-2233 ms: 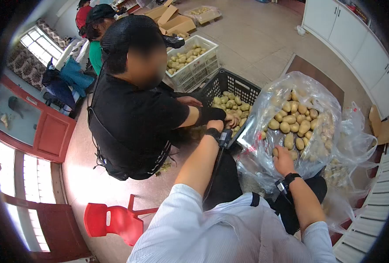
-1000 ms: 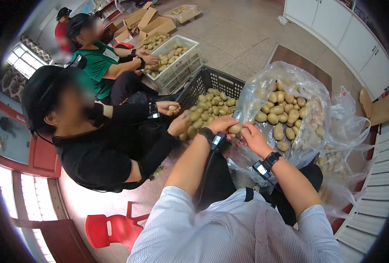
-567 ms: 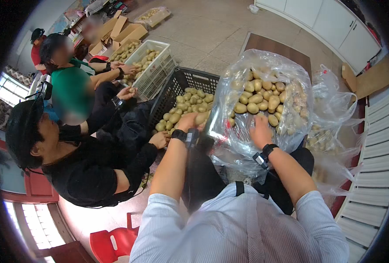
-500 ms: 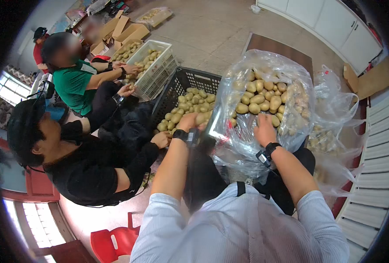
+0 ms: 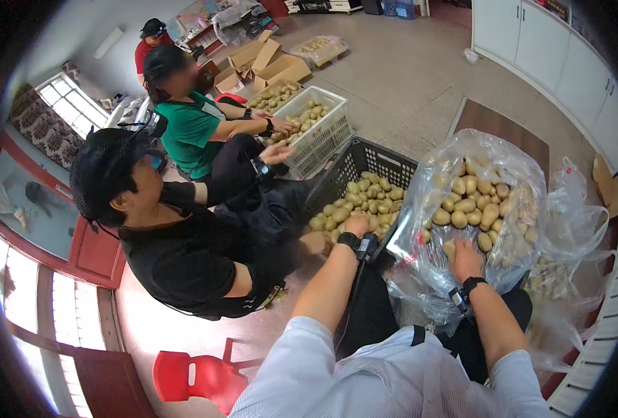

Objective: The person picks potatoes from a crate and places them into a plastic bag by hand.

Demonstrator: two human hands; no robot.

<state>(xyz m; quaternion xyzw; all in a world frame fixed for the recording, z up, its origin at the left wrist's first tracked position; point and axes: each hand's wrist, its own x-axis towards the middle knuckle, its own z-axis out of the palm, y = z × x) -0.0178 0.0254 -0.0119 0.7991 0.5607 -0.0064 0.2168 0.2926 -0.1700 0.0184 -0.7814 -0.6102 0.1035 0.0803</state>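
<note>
My left hand (image 5: 358, 226) reaches over the near edge of a black crate (image 5: 405, 166) of potatoes; its fingers are largely hidden, so what it holds cannot be told. Inside the clear plastic bag (image 5: 427, 268), my right hand (image 5: 466, 259) has its fingers around a potato (image 5: 450, 249) at the near side. Several more potatoes (image 5: 473, 202) lie heaped farther back in the bag. A co-worker in black (image 5: 183, 258) sits left of the black crate, one hand low beside it and the other raised near its back left corner.
A co-worker in green (image 5: 190, 132) reaches into a white crate (image 5: 323, 143) of potatoes. Behind are cardboard boxes (image 5: 281, 70) and a person in red (image 5: 144, 52). A red chair (image 5: 204, 376) stands lower left. More plastic bags (image 5: 567, 258) lie at right, near white cabinets (image 5: 574, 70).
The view has swung left, shifting the scene rightward. My right hand, which met my left at a potato one second ago, is now in the bag; my left is over the black crate.
</note>
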